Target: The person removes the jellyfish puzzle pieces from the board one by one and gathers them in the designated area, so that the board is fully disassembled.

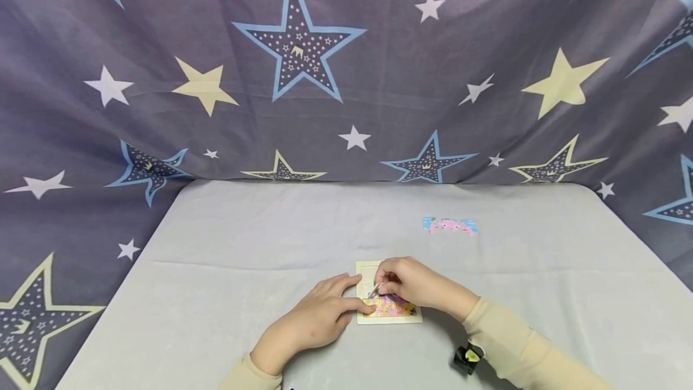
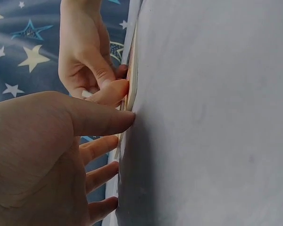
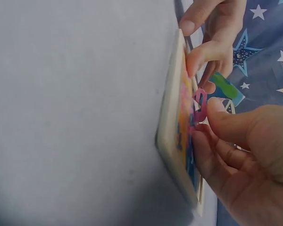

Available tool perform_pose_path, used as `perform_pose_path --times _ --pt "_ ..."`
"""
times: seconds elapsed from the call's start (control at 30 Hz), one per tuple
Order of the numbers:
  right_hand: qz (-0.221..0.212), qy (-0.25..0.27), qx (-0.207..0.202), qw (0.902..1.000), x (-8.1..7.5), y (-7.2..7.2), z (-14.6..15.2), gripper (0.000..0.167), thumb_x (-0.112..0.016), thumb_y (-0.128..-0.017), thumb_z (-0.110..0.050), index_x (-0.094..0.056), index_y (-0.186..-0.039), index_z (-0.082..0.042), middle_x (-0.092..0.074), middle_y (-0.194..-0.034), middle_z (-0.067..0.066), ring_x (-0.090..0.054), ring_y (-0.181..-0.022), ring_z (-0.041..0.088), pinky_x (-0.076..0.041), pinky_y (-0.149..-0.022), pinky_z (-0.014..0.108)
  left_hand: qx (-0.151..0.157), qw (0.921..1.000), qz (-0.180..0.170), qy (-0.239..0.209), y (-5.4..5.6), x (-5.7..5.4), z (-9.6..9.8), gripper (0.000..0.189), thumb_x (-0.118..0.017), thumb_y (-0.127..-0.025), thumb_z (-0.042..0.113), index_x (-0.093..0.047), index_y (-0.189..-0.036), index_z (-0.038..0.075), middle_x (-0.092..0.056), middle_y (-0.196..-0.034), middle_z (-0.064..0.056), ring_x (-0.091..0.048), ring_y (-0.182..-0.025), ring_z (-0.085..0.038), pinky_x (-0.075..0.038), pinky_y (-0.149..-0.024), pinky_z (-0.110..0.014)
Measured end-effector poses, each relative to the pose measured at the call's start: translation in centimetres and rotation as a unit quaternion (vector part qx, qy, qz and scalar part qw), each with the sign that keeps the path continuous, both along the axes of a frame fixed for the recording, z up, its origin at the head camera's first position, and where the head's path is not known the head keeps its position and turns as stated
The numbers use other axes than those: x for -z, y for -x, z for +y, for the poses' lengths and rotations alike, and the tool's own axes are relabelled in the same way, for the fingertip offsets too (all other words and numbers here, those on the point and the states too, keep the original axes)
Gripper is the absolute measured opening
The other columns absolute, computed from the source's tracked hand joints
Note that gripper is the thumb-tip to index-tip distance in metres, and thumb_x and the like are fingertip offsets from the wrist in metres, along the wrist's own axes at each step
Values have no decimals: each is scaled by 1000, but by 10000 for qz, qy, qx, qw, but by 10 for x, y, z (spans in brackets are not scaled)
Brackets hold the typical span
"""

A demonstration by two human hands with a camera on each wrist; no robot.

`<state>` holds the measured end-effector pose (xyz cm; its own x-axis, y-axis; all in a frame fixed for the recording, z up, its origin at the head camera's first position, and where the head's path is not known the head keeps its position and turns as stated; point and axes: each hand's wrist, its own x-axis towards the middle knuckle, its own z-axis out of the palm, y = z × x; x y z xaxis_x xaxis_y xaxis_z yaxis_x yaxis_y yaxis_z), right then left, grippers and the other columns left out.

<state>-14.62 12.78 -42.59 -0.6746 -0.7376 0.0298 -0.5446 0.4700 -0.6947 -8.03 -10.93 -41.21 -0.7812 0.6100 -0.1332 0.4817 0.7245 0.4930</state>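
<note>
A shallow cream puzzle tray point(image 1: 366, 271) lies flat near the front of the table. A colourful strip-shaped puzzle piece point(image 1: 391, 310) fills its near part. My left hand point(image 1: 315, 316) rests at the tray's left side, fingers extended, the thumb touching the left end of that strip. Over the tray, my right hand point(image 1: 414, 284) pinches another puzzle piece point(image 3: 226, 89) between thumb and fingers. This held piece is tilted up on edge, showing blue, green and pink in the right wrist view. The right fingers hide part of it.
A further puzzle strip point(image 1: 450, 225), blue with a pink face, lies farther back to the right of the tray. A pale grey cloth point(image 1: 243, 227) covers the table. Behind it hangs a star-patterned curtain point(image 1: 379, 77). A small black device point(image 1: 467, 359) is at the right wrist.
</note>
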Motion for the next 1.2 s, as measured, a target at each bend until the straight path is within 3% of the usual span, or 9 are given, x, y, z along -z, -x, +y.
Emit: perform_pose_path --times 0.27,0.37,0.63,1.2 --pt "-922 294 257 9950 -1 -1 9 5 -66 -95 -12 -66 -90 -10 -62 -80 -6 -55 -68 5 -51 -64 24 -12 10000 -32 39 0 2 2 39 -58 -98 9 -68 -125 37 -37 -155 -5 -30 -144 -33 -26 -115 -54" --pt "-1011 414 363 9934 -1 -1 13 6 -65 -96 -13 -67 -92 -9 -65 -82 -4 -59 -71 7 -53 -66 25 -24 10000 -31 70 -1 2 3 39 -58 -99 10 -67 -125 37 -38 -155 -5 -31 -143 -33 -26 -115 -54" --pt "-957 694 638 9909 -6 -1 20 9 -64 -97 -18 -68 -95 -10 -68 -86 1 -63 -76 18 -53 -70 26 -118 9998 -15 126 -3 -1 5 35 -58 -99 11 -68 -122 35 -39 -154 -7 -32 -143 -34 -28 -114 -56" --pt "-294 477 1272 9903 -12 17 69 3 -67 -94 -10 -68 -95 -8 -65 -84 -3 -59 -77 11 -53 -71 26 -86 9997 194 96 -2 2 5 35 -58 -99 10 -69 -122 34 -40 -153 -8 -34 -142 -34 -29 -114 -53"
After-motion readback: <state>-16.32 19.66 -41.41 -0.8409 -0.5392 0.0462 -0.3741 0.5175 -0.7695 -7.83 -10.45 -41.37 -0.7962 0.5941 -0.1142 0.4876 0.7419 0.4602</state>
